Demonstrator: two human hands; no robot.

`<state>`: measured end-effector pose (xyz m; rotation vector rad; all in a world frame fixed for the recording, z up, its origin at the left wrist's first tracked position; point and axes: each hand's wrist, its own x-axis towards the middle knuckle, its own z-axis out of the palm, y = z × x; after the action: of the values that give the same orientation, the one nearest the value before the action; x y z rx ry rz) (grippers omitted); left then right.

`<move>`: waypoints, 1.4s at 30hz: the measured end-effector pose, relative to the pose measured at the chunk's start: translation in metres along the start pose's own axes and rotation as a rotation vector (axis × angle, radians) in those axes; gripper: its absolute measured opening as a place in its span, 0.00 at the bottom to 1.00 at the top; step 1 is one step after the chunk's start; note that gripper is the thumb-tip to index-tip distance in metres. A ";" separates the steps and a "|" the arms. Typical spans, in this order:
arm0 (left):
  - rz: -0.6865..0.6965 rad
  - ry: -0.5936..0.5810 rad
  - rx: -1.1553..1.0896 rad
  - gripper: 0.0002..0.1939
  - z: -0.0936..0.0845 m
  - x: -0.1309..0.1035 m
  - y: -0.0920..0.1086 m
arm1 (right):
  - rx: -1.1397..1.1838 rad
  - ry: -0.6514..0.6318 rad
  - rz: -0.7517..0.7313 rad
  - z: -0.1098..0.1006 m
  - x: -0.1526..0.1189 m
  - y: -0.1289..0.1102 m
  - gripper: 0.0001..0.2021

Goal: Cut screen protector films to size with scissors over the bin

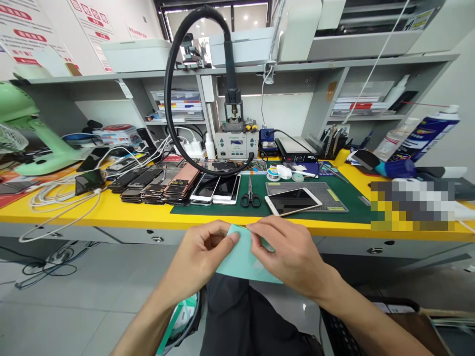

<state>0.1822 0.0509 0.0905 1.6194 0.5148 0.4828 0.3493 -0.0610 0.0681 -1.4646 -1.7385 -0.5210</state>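
A pale teal sheet (241, 264) is held over my lap, in front of the bench edge. My left hand (204, 252) pinches its upper left part between thumb and fingers. At the sheet's top edge and right side, my right hand (285, 252) has thumb and fingertips closed on it, covering part of the sheet. Whether the sheet is paper or film I cannot tell. Beyond my hands, a white-framed phone (293, 201) lies on a grey gridded mat (330, 195). Black-handled scissors (251, 195) lie on the green mat (256, 210).
Stacks of phone parts (156, 185) and white phones (226, 188) line the bench left of the scissors. Behind stands a soldering or hot-air station (236, 144) with a thick black hose (168, 89). White cables (55, 193) trail at left. A bin (185, 321) stands below.
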 end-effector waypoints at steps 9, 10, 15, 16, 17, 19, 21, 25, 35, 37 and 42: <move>0.336 0.214 0.306 0.11 0.009 -0.010 -0.014 | 0.054 0.089 -0.090 -0.003 -0.015 0.003 0.19; 0.370 0.213 0.328 0.12 0.008 -0.010 -0.015 | 0.066 0.091 -0.088 -0.003 -0.016 0.002 0.20; 0.527 0.205 0.389 0.17 0.006 -0.010 -0.018 | 0.211 0.099 -0.011 -0.007 -0.016 0.002 0.19; 0.557 0.199 0.395 0.19 0.005 -0.010 -0.018 | 0.242 0.097 0.001 -0.009 -0.016 0.002 0.19; 0.580 0.193 0.401 0.20 0.005 -0.010 -0.019 | 0.264 0.091 0.008 -0.010 -0.016 0.002 0.18; 0.603 0.190 0.408 0.21 0.005 -0.010 -0.019 | 0.284 0.070 0.013 -0.013 -0.016 0.003 0.17; 0.599 0.194 0.406 0.19 0.006 -0.010 -0.019 | 0.309 0.057 0.025 -0.015 -0.016 0.003 0.17; 0.589 0.165 0.414 0.18 0.006 -0.011 -0.021 | 0.450 0.050 0.091 -0.018 -0.017 -0.001 0.15; 0.088 0.094 0.103 0.13 0.003 0.012 -0.001 | 0.879 -0.520 0.835 -0.020 0.012 0.023 0.12; -0.048 0.150 -0.215 0.19 0.006 0.020 -0.004 | 1.035 -0.444 0.973 -0.012 0.018 0.031 0.15; -0.255 0.054 -0.531 0.21 0.024 0.018 -0.026 | 1.116 -0.078 1.134 0.007 0.017 0.029 0.20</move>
<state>0.2099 0.0446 0.0623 1.0195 0.5679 0.4275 0.3743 -0.0381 0.0726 -1.2797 -0.6871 0.9565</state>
